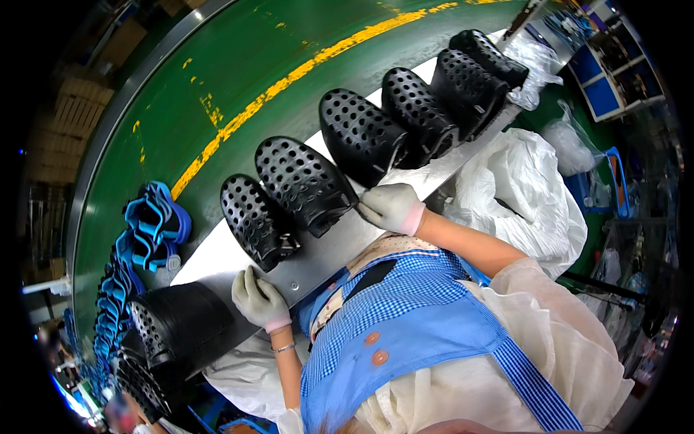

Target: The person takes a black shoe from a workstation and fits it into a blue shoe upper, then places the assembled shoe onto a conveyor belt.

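A row of several black clogs with round holes stands along a narrow metal bench (318,269), toes pointing away from me. In a pale glove, my right hand (394,207) has its fingertips at the heel end of a large black clog (296,173); its fingers are bent together there, and their undersides are hidden. My left hand (262,300), also gloved, is over the bench's near edge, just below a smaller black clog (249,217). Its fingers are loosely apart with nothing seen in them. More black clogs (361,134) stand to the right.
At the left end of the bench lie a dark black boot-like piece (188,325) and further perforated clogs. Blue strap-like parts (148,224) are heaped on the green surface (246,65) beyond. A white plastic bag (520,195) bulges at right, near a blue-and-white shelf (614,65).
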{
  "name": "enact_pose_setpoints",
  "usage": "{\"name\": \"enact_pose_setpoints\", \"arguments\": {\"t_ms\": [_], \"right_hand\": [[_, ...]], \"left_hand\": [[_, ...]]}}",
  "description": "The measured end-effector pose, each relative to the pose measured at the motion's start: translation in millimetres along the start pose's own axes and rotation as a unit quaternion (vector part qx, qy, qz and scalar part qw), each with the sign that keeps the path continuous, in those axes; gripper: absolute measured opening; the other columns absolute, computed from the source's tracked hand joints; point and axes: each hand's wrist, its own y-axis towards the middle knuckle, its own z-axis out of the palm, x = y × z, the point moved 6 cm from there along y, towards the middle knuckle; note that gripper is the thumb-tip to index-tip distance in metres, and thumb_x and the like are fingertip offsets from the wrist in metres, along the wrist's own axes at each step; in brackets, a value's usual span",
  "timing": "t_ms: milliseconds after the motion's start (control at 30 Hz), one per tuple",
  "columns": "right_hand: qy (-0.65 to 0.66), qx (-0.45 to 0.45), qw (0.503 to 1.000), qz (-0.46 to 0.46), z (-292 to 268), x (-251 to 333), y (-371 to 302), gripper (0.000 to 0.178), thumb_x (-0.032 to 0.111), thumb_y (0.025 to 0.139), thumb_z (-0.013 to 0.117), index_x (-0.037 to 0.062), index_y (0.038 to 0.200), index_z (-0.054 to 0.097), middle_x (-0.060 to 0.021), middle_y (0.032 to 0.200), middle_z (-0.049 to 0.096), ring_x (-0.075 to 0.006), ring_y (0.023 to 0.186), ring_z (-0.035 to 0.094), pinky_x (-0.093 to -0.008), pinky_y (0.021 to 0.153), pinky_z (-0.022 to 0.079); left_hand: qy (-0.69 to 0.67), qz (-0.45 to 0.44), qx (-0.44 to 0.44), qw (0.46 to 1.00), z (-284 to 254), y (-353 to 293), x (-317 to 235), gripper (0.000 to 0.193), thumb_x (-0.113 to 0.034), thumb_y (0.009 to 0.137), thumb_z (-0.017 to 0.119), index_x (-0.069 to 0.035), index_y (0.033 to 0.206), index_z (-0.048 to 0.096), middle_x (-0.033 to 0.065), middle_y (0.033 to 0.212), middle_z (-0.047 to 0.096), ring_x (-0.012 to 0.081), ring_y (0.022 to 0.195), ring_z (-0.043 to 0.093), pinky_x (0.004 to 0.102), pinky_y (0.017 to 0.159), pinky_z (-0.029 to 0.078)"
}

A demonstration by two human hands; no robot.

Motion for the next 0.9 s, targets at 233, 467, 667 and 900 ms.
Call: {"name": "enact_pose_setpoints", "arguments": {"t_ms": [233,467,667,900], "right_hand": [[-0.032,0.052,0.997,-0.041,3,5,4,0.014,0.023,0.082,0.058,0.0103,0.076,0.06,-0.0044,0.07,0.058,-0.0238,0.062,0.061,-0.0343,0.055,0.05],[-0.102,0.438,0.879,0.162,-31,-27,-9,0.036,0.035,0.085,0.055,0.0119,0.112,0.057,-0.0091,0.097,0.064,-0.0295,0.084,0.064,-0.0408,0.072,0.053],[-0.15,0.52,0.809,0.228,11,-54,-50,0.041,0.038,0.084,0.058,0.0121,0.115,0.059,-0.0147,0.089,0.066,-0.0312,0.091,0.063,-0.0403,0.079,0.05],[-0.145,0.552,0.775,0.271,24,-42,-41,0.039,0.037,0.085,0.057,0.0115,0.114,0.059,-0.0149,0.091,0.066,-0.0314,0.091,0.063,-0.0402,0.079,0.05]], "left_hand": [[-0.001,0.033,0.074,0.997,10,16,8,0.039,-0.01,0.082,0.052,-0.002,0.119,0.06,0.0195,0.124,0.052,0.0376,0.115,0.048,0.0453,0.1,0.036],[-0.012,0.047,0.133,0.99,22,34,12,0.034,-0.007,0.085,0.05,0.0,0.117,0.059,0.0203,0.127,0.052,0.0407,0.121,0.045,0.047,0.103,0.035],[-0.024,0.053,0.168,0.984,33,38,13,0.034,-0.01,0.088,0.046,0.004,0.116,0.058,0.023,0.128,0.05,0.0428,0.123,0.043,0.0496,0.102,0.035],[-0.022,0.034,0.186,0.982,36,47,13,0.036,-0.012,0.086,0.046,0.003,0.117,0.059,0.0227,0.126,0.051,0.0431,0.121,0.044,0.0523,0.102,0.036]]}}
